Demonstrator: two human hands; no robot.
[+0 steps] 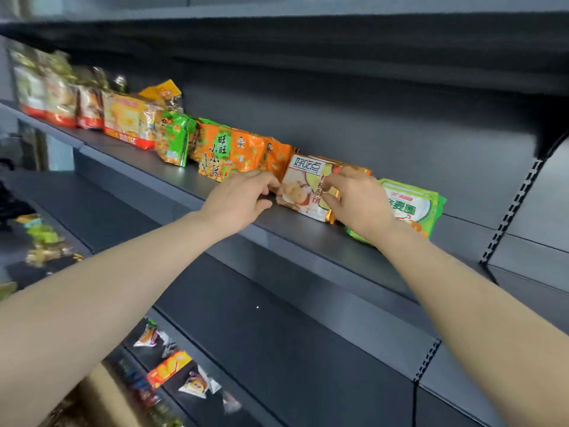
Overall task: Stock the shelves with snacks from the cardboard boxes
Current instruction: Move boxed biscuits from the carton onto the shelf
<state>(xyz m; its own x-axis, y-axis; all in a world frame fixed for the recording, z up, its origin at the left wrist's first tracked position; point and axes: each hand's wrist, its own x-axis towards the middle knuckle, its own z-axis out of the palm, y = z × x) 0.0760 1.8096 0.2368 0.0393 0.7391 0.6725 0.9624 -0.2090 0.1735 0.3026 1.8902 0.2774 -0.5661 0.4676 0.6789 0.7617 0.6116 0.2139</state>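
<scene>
Right hand point(360, 204), fingers and thumb pinching the right edge of a white biscuit packet point(303, 186), which stands on the dark shelf point(308, 238). Left hand point(243, 198), fingers curled at the packet's left corner; whether it grips cannot be told. Just beside, on the right, is a green packet point(412, 208); on the left, orange bags point(228, 152) in a row. Loose snacks point(167, 369) lie lower down.

2 forearms point(123, 272) are bare, as are left grip point(243, 197) and right grip point(360, 204).
</scene>
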